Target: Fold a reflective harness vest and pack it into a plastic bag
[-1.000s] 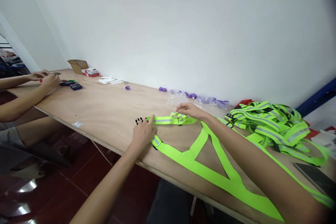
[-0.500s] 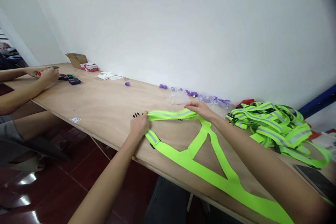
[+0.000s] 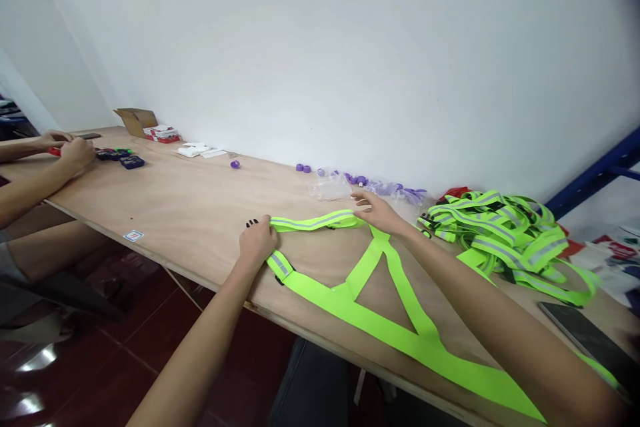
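A neon yellow-green harness of flat straps (image 3: 350,307), with grey reflective stripes on some parts, lies spread on the wooden table (image 3: 190,227). My left hand (image 3: 258,239) is closed around its left end, where black buckle prongs stick out past the fingers. At the top right of the upper strap is my right hand (image 3: 376,211), its fingers partly spread and the thumb side touching the strap's edge. Below my left hand a black slider sits on the lower strap. The harness's lower right part passes under my right forearm.
A tangled heap of similar straps (image 3: 505,233) lies on the right, near a dark phone (image 3: 585,333). Purple parts and clear bags (image 3: 333,187) line the wall. Another person's hands (image 3: 75,150) work at the far left, near a cardboard box (image 3: 136,121).
The view has shifted slightly, so most things appear further left. My right hand's fingers have opened a little at the strap; my left hand keeps its hold.
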{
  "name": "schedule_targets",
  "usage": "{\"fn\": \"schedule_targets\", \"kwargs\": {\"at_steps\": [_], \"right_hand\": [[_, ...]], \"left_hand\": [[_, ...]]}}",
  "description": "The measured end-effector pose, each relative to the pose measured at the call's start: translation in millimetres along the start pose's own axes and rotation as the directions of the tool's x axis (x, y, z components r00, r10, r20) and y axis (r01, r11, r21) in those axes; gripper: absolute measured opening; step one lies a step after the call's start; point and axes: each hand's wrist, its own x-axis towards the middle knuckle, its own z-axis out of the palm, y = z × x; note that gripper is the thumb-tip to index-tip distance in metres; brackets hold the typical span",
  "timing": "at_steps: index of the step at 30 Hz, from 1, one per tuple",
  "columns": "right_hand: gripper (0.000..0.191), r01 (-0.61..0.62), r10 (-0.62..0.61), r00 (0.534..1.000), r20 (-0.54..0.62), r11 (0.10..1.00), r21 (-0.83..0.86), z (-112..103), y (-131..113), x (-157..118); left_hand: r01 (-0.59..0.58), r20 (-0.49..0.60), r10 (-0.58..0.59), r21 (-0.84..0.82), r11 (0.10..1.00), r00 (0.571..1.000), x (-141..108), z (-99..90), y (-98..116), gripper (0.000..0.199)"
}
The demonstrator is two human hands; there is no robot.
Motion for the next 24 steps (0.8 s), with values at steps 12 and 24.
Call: {"fn": "schedule_targets", "kwargs": {"at_steps": [12, 24], "right_hand": [[0.048, -0.088, 0.213, 0.968, 0.134, 0.785, -0.613, 5.7, 44.6, -15.9], [0.029, -0.311, 0.288, 0.947, -0.145, 0.696, -0.648, 3.7, 44.0, 14.1]], "left_hand": [[-0.039, -0.018, 0.040, 0.026, 0.999, 0.999, 4.7, 3.3, -5.4, 0.048], [-0.028, -0.017, 0.029, 0.041, 0.999, 0.999, -5.2, 0.3, -24.7, 0.055]]}}
